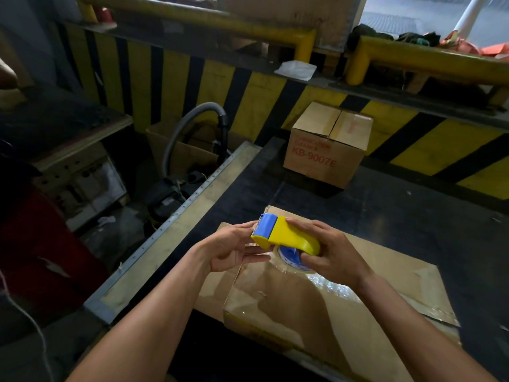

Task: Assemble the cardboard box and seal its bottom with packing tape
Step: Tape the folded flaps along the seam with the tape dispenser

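Observation:
A flattened brown cardboard box point(380, 274) lies on the dark table point(413, 210) in front of me, with shiny old tape on its near flaps. Above it I hold a yellow and blue tape dispenser point(286, 235) with a roll of clear packing tape point(296, 261) under it. My right hand point(327, 250) grips the dispenser's yellow body and the roll. My left hand point(234, 248) sits at the blue roller end, fingertips touching the cutter edge.
A closed cardboard box point(327, 146) printed KB-9007E stands at the table's far side. A yellow and black striped barrier point(248, 106) runs behind. Left of the table's metal edge point(176, 224) are a grey hose point(192, 125), an open carton and clutter on the floor.

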`<state>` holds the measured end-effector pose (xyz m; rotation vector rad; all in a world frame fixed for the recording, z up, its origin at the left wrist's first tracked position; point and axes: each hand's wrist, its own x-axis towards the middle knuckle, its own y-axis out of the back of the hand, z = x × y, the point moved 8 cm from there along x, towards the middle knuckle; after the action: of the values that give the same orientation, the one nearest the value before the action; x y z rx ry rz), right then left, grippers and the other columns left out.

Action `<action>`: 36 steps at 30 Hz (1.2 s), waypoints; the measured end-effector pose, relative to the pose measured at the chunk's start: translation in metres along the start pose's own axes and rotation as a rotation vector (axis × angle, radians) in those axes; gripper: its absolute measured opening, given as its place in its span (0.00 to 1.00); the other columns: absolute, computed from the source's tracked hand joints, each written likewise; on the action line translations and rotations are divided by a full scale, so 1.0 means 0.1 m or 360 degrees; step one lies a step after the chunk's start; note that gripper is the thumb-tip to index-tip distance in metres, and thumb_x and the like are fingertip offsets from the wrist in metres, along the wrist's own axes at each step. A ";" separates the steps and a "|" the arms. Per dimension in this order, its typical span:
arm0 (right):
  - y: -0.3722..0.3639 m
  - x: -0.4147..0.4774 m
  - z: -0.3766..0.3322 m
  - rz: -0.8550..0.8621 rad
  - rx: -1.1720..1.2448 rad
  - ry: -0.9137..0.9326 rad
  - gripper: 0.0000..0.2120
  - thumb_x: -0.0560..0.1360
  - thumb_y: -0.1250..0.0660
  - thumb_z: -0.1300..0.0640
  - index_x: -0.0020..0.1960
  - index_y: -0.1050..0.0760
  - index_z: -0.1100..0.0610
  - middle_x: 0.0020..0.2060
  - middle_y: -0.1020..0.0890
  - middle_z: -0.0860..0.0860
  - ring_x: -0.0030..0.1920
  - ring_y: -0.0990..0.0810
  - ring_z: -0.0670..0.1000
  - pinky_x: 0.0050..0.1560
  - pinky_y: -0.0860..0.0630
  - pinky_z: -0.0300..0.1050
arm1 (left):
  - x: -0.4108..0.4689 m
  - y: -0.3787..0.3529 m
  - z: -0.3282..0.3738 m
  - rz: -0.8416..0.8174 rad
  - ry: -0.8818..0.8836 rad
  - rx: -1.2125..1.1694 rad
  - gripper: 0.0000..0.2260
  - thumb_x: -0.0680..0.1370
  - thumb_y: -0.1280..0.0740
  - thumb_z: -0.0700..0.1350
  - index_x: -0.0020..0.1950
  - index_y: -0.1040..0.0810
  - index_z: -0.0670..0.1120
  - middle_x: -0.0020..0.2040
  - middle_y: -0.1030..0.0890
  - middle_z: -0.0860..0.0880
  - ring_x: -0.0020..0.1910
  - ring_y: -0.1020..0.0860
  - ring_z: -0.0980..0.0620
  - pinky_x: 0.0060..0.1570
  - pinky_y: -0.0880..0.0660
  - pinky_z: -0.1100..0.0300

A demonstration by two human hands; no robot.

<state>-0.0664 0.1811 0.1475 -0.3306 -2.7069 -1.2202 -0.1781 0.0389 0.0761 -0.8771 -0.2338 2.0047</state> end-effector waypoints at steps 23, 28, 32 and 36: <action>0.23 -0.02 0.26 0.0227 0.0269 -0.0243 0.31 0.72 0.29 0.58 0.73 0.31 0.41 0.59 0.22 0.45 0.52 0.23 0.44 0.47 0.21 0.40 | 0.06 -0.25 0.22 0.0235 -0.0455 0.0341 0.21 0.75 0.28 0.29 0.67 0.21 0.41 0.55 0.14 0.40 0.55 0.15 0.42 0.54 0.17 0.49; 0.27 -0.05 0.29 0.0202 0.0426 -0.0312 0.31 0.69 0.31 0.55 0.71 0.28 0.41 0.59 0.23 0.42 0.52 0.22 0.51 0.50 0.18 0.53 | 0.08 -0.24 0.21 0.0192 -0.0380 0.0318 0.22 0.77 0.33 0.26 0.69 0.23 0.41 0.57 0.15 0.40 0.57 0.16 0.42 0.57 0.18 0.45; 0.32 -0.06 0.27 0.0147 0.0468 -0.0292 0.31 0.67 0.31 0.58 0.69 0.26 0.41 0.51 0.22 0.47 0.48 0.22 0.54 0.46 0.20 0.52 | 0.06 -0.24 0.26 0.0065 -0.0305 0.0065 0.19 0.83 0.42 0.31 0.70 0.23 0.44 0.62 0.17 0.40 0.57 0.16 0.41 0.56 0.18 0.45; 0.35 -0.06 0.24 0.0089 0.0442 -0.0273 0.31 0.67 0.30 0.57 0.69 0.26 0.41 0.50 0.22 0.48 0.47 0.23 0.51 0.43 0.24 0.43 | 0.03 -0.31 0.35 -0.0042 -0.0225 0.0084 0.15 0.85 0.42 0.39 0.68 0.21 0.46 0.60 0.16 0.42 0.54 0.16 0.45 0.54 0.18 0.47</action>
<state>-0.0525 0.2206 0.1552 -0.4891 -2.9395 -0.8201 -0.1815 0.0650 0.1154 -0.6968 -0.2696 2.0409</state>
